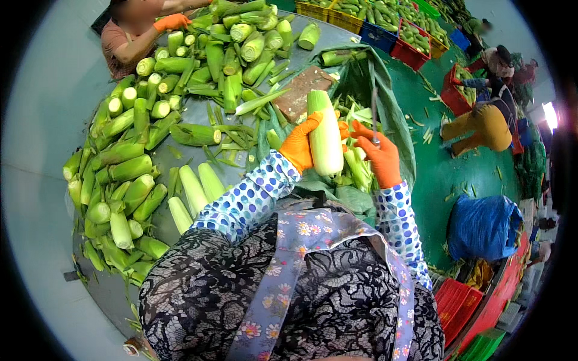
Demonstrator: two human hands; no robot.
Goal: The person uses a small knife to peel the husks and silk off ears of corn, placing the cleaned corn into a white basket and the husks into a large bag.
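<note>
My left hand (300,146), in an orange glove, grips a partly husked ear of corn (326,135) with pale green husk, its pale cut end towards me. My right hand (378,153), gloved alike, is just right of the ear and apart from it. Its fingers are around a thin-bladed knife (374,110) that points away from me; the handle is mostly hidden. Below both hands, loose husk leaves (360,167) lie in a green plastic sheet (399,122). Left of my left forearm, several trimmed ears (193,189) lie side by side on the metal table (237,173).
Unhusked corn (131,167) is heaped along the table's left and far sides. A brown block (300,92) lies beyond my left hand. Across the table, a person's orange-gloved hand (174,21) touches the heap. A blue sack (483,228) and filled crates (411,45) stand on the green floor.
</note>
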